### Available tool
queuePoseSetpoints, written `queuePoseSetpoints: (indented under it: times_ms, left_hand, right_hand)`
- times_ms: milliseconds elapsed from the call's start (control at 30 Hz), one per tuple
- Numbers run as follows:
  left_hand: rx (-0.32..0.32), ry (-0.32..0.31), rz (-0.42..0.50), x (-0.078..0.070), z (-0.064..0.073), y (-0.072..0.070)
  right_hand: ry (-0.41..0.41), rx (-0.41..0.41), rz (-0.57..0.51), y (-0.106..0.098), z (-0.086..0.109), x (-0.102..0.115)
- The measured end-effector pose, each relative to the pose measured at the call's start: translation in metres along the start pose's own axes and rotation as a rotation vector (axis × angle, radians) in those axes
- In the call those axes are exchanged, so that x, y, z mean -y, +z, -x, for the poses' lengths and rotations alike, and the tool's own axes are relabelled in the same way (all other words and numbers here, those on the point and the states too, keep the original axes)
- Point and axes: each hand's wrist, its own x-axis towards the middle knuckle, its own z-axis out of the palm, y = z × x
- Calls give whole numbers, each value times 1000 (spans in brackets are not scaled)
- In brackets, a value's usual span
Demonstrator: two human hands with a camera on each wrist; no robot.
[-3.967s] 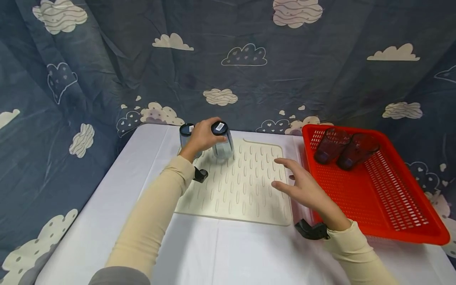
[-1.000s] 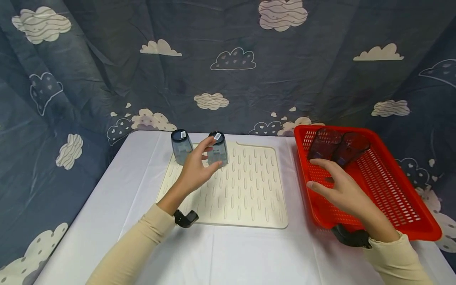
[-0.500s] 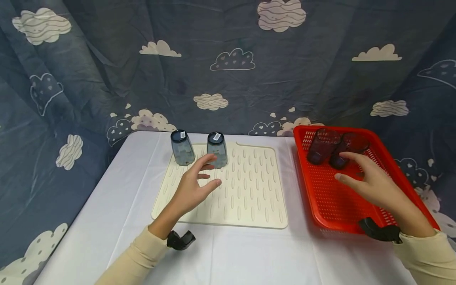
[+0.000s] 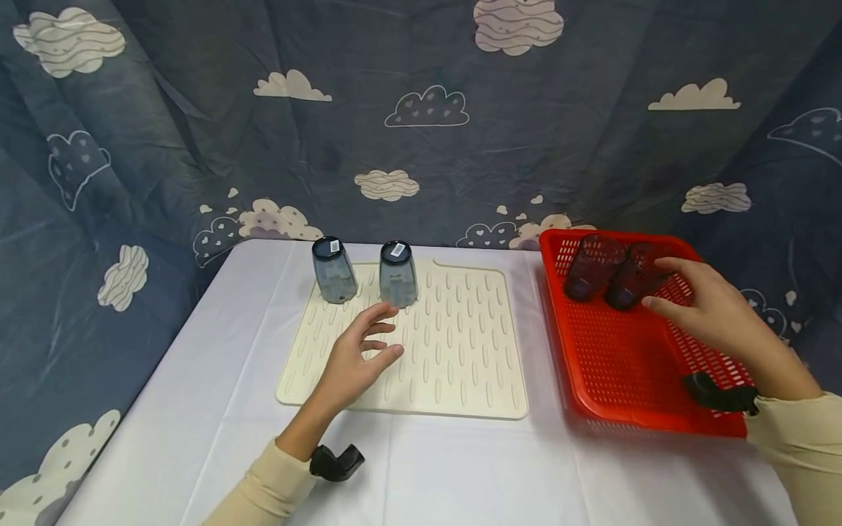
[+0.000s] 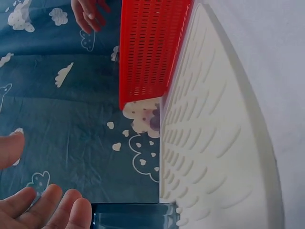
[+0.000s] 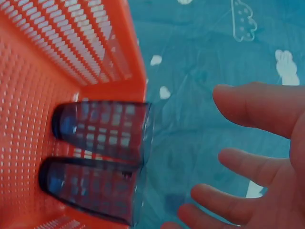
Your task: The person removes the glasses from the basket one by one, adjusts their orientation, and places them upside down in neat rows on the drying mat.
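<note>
At the right of the head frame, two tinted tumblers (image 4: 625, 283) sit mouth up near the upper-left corner of the red basket (image 4: 615, 372), close beside each other; whether their rims touch is hard to tell. The right hand (image 4: 713, 307) hovers over the basket near them, thumb and fingers spread wide with nothing between, and the right wrist view shows a gap between fingertips and walls. The left hand (image 4: 351, 361), also wide and holding nothing, hangs over the pale mat (image 4: 454, 365) in the middle of the frame, below two upturned tumblers (image 4: 397, 281) at the mat's far edge. The walls look like smooth glass, or a clear hard plastic: stiff, with no give to a squeeze, likely of modest weight that gathers in the darker, thicker-looking base. If glass, they would chip at the rim and could slip, more so if damp. A broad wrap round the upper body, thumb opposite fingers and just below the rim, should suit best, lifting straight up so one does not knock its neighbour or the basket's wall; a pinch on the lip alone would be riskier.
</note>
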Motion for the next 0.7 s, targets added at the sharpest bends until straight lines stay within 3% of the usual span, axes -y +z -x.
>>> queuePoseSetpoints:
  times_ms: [133,700]
  left_hand:
    - [-7,-30,8,4,3,0]
    - [-12,-43,30,15,11,2]
  right_hand:
    - [20,25,10,-6,-12,-10]
    - [87,168,137,-31,-63,-35]
